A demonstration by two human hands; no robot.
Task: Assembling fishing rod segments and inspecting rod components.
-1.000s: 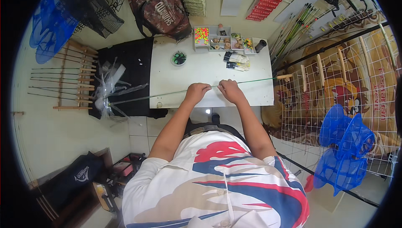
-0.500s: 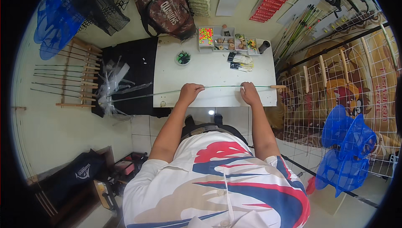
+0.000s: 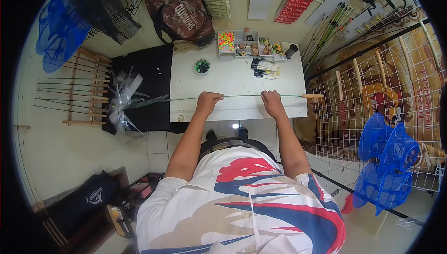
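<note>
A thin green fishing rod point(image 3: 242, 96) with a wooden handle point(image 3: 313, 96) lies crosswise over the near half of the white table point(image 3: 223, 112). My left hand point(image 3: 209, 103) is closed on the shaft left of the middle, fingertips pinching it. Farther right, my right hand point(image 3: 272, 103) also pinches the shaft, with the handle beyond it jutting past the table's right edge. On the left, the rod's thin end runs into crumpled clear plastic point(image 3: 123, 101), which hides its tip.
On the table stand a bowl of small dark green pieces point(image 3: 201, 66), a compartment tray point(image 3: 226, 54), a dark cylinder point(image 3: 291, 51) and white packets point(image 3: 266, 67). A wooden rack of rods point(image 3: 98, 86) is at left. Blue nets point(image 3: 386, 161) hang beside the wire grid point(image 3: 335, 114) at right.
Both hands have shifted slightly left, the right one a little more, so they are closer together. The rod's left part now lies more level, and its handle sits slightly farther right.
</note>
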